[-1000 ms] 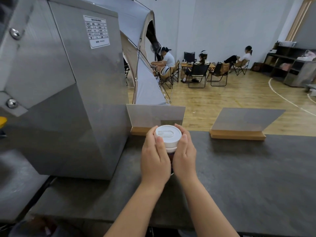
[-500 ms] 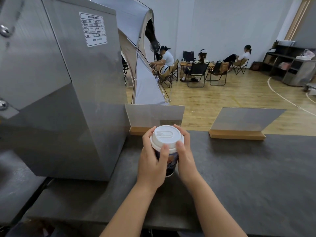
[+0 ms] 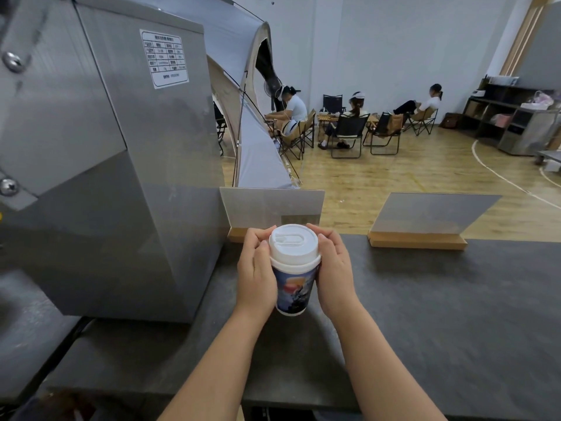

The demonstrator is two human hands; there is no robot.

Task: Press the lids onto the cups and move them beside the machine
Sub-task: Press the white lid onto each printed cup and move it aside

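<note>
Cup [image 3: 293, 287] between both curled hands

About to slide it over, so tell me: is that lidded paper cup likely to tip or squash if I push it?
The cup is tall with a narrower base, so pushing it high would probably tip it. Its paper wall likely dents under a squeeze. The lid looks seated, which should stiffen the rim.

Your cup [image 3: 293, 287] sits toward the far edge of the surface [image 3: 455, 314], just right of the machine [image 3: 121, 177], with the lid [image 3: 294, 243] on top. Your left hand [image 3: 256, 271] is on its left side, your right hand [image 3: 334, 268] on its right. Behind it, along the far edge, stands one sign [image 3: 273, 208]; another sign [image 3: 425, 218] stands well to the right.
</note>
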